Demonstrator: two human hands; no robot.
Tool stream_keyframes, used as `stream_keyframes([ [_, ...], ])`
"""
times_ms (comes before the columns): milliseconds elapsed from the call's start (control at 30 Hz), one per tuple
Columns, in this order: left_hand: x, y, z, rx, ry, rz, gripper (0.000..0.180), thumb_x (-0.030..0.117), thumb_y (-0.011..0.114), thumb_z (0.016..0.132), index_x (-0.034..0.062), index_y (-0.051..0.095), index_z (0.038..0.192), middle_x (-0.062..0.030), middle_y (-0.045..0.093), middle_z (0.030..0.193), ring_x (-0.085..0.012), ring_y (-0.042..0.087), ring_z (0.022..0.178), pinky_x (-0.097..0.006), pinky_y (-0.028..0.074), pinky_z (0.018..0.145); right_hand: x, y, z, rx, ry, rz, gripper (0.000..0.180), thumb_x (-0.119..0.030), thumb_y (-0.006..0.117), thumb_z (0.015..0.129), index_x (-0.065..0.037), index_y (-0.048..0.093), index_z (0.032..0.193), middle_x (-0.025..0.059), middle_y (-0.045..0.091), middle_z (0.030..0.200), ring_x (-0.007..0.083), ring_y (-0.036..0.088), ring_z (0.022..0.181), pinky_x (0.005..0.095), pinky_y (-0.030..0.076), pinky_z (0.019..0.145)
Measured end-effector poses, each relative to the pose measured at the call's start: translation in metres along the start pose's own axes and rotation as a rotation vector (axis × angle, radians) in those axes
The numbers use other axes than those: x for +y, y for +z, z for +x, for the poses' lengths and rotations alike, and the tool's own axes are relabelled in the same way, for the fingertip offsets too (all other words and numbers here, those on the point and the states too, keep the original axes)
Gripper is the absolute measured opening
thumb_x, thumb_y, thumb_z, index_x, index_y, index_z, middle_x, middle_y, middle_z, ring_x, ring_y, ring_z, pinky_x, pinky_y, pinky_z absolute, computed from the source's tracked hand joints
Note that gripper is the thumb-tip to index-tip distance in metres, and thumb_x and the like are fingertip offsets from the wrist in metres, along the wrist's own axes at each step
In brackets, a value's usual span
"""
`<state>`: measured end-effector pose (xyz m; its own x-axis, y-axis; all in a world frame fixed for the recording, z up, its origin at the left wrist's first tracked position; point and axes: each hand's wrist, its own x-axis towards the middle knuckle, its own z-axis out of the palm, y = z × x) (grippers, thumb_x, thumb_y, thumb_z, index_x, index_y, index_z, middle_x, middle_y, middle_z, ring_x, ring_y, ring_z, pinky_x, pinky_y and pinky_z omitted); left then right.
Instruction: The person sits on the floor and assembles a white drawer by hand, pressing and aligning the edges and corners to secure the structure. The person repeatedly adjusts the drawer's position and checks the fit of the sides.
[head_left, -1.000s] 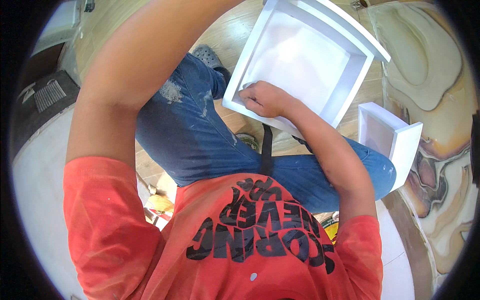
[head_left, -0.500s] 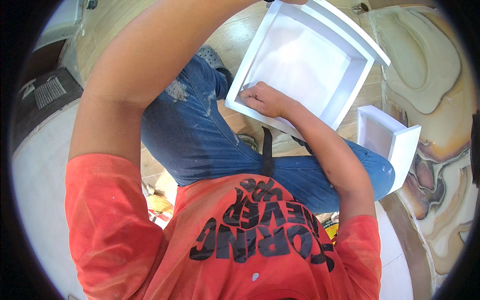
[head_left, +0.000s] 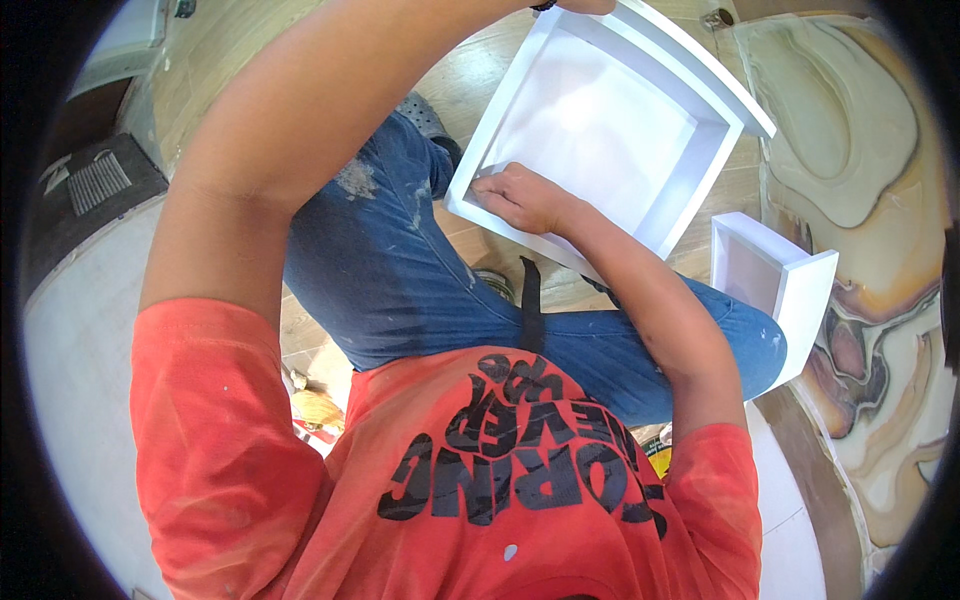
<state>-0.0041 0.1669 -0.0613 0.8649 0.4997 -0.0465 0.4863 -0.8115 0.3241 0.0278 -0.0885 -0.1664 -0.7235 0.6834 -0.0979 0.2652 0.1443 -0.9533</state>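
Observation:
A white drawer [head_left: 610, 125] with an overhanging front panel [head_left: 690, 55] is tilted in front of me above my lap. At the upper edge of the picture my left hand [head_left: 588, 5] grips the drawer's far rim; most of its fingers are cut off by the frame. My right hand [head_left: 522, 198] reaches inside, closed, with its fingertips pressed into the near left corner. Whatever those fingers hold, if anything, is hidden.
A smaller white drawer [head_left: 775, 270] stands to the right beside my knee. Further right lies a large marble-patterned slab [head_left: 850, 130]. Wooden flooring [head_left: 480, 65] shows around my feet, and a dark box [head_left: 95, 190] is at the far left. A small round metal object [head_left: 717, 18] sits at the top.
The drawer and both hands have shifted very slightly left in the picture. My right hand remains in the same inner corner, and my left keeps its grip.

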Motion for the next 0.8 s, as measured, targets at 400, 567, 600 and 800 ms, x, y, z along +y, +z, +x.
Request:
stream_keyframes([
  [400,-0.002,0.000,-0.002,-0.016,-0.030,-0.059,0.017,0.008,0.053,0.090,0.0057,0.066,0.100,-0.0246,0.073,0.099,-0.0436,0.070,0.098,-0.055,0.054,0.084,0.004,-0.005,-0.006,0.149,0.091,0.057,0.027,-0.024,0.054,0.095,0.001,0.062,0.086,0.0251,0.063,0.076,0.0433,0.065,0.073,0.0497,0.052,0.078],
  [567,-0.005,0.002,0.003,-0.005,0.015,-0.046,0.016,0.008,0.054,0.090,0.0053,0.066,0.099,-0.0248,0.072,0.096,-0.0439,0.070,0.095,-0.054,0.055,0.084,0.023,-0.005,0.001,0.208,0.229,0.554,0.033,-0.027,0.049,0.097,-0.004,0.050,0.074,0.0116,0.045,0.058,0.0267,0.050,0.056,0.0457,0.054,0.083],
  [600,-0.007,0.003,0.003,0.000,0.018,-0.038,0.016,0.009,0.054,0.090,0.0052,0.066,0.099,-0.0249,0.072,0.095,-0.0440,0.071,0.095,-0.054,0.055,0.084,0.024,-0.006,0.001,0.199,0.287,0.776,0.033,-0.028,0.047,0.097,-0.007,0.047,0.072,0.0082,0.041,0.057,0.0234,0.046,0.055,0.0452,0.054,0.086],
  [800,-0.006,0.003,0.000,0.011,0.024,-0.022,0.018,0.009,0.054,0.090,0.0048,0.067,0.101,-0.0251,0.073,0.097,-0.0439,0.071,0.096,-0.054,0.055,0.084,0.006,-0.008,0.008,0.273,0.429,1.432,0.037,-0.040,0.045,0.097,-0.014,0.041,0.071,0.0001,0.035,0.056,0.0185,0.040,0.055,0.0506,0.047,0.107],
])
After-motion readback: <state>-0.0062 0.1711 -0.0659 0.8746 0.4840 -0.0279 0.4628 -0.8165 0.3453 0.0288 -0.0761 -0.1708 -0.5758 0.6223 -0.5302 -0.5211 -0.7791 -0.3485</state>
